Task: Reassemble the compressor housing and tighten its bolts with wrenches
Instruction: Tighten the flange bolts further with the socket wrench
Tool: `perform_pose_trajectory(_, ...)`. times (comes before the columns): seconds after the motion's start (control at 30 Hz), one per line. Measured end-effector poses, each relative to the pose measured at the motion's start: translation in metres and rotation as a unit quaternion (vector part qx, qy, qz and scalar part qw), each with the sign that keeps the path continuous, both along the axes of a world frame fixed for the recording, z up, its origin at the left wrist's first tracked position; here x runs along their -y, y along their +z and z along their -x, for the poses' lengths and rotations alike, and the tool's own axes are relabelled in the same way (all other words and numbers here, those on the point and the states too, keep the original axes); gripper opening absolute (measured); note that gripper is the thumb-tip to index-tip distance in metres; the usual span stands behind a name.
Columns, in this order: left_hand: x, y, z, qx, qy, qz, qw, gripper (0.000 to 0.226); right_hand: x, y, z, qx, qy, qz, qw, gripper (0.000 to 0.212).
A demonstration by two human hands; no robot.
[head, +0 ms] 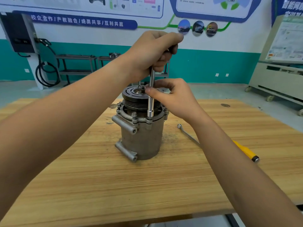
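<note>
A grey metal compressor (141,138) stands upright mid-table, a black grooved pulley (136,95) on top and a bolted flange around its upper rim. A chrome socket wrench (150,108) stands vertically with its socket on a flange bolt at the front right. My left hand (152,53) is closed around the wrench's top handle. My right hand (172,97) pinches the wrench shaft lower down, beside the pulley. Another flange bolt (134,114) sticks up just left of the socket.
On the wooden table (98,177), right of the compressor, lie a slim ring spanner (186,133) and a yellow-handled screwdriver (246,151), both partly under my right forearm. Metal carts and a charging unit with cables stand by the far wall.
</note>
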State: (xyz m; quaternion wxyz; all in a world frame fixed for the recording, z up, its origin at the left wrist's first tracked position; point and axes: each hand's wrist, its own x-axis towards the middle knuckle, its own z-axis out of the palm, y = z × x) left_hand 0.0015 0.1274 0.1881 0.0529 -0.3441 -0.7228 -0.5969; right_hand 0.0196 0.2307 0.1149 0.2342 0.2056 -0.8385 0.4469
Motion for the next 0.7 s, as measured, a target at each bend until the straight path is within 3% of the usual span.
perform_pose_trajectory(0.17, -0.002, 0.001, 0.002, -0.003, -0.042, 0.033, 0.999, 0.036, -0.005, 0.004, 0.000, 0.023, -0.008, -0.011, 1.000, 0.033)
perform_pose_trajectory(0.3, 0.002, 0.005, 0.001, -0.018, -0.074, 0.087, 0.993, 0.033, -0.005, 0.009, -0.002, 0.031, 0.036, 0.021, 0.999, 0.013)
perform_pose_trajectory(0.37, 0.005, 0.004, -0.001, 0.010, -0.118, 0.062, 0.991, 0.027, -0.002, 0.010, -0.003, 0.050, 0.077, 0.033, 0.995, 0.020)
perform_pose_trajectory(0.47, 0.011, 0.003, 0.002, 0.053, -0.144, 0.013, 0.988, 0.036, -0.001, 0.012, -0.004, 0.049, 0.086, 0.025, 0.995, 0.026)
perform_pose_trajectory(0.6, 0.023, 0.002, 0.008, -0.005, -0.005, 0.055, 0.998, 0.029, -0.001, 0.018, -0.002, 0.047, 0.042, -0.005, 0.998, 0.007)
perform_pose_trajectory(0.7, 0.032, -0.002, 0.013, -0.040, 0.130, 0.078, 0.988, 0.021, -0.001, 0.019, 0.001, 0.043, 0.005, 0.003, 0.999, 0.014)
